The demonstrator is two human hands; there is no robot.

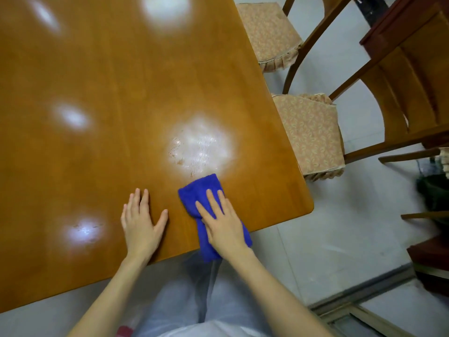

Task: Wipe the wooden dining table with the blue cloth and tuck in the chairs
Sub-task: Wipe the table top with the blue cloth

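The wooden dining table [97, 81] fills the left and middle of the head view, glossy with light reflections. A folded blue cloth [194, 193] lies near the table's near right corner, its lower end hanging over the front edge. My right hand [222, 222] presses flat on the cloth, fingers spread. My left hand [139, 220] rests flat on the bare wood just left of the cloth, holding nothing. A wet smear [194, 152] glistens just beyond the cloth. Two wooden chairs with patterned cushions stand along the right side, the nearer chair [313, 137] and the farther chair [269, 32], both partly pulled out.
Grey floor [340, 227] lies right of the table. Dark red-brown furniture [408, 25] stands at the far right behind the chairs. More chair parts and a dark object [432, 195] sit at the right edge. A framed threshold [359, 310] runs at the lower right.
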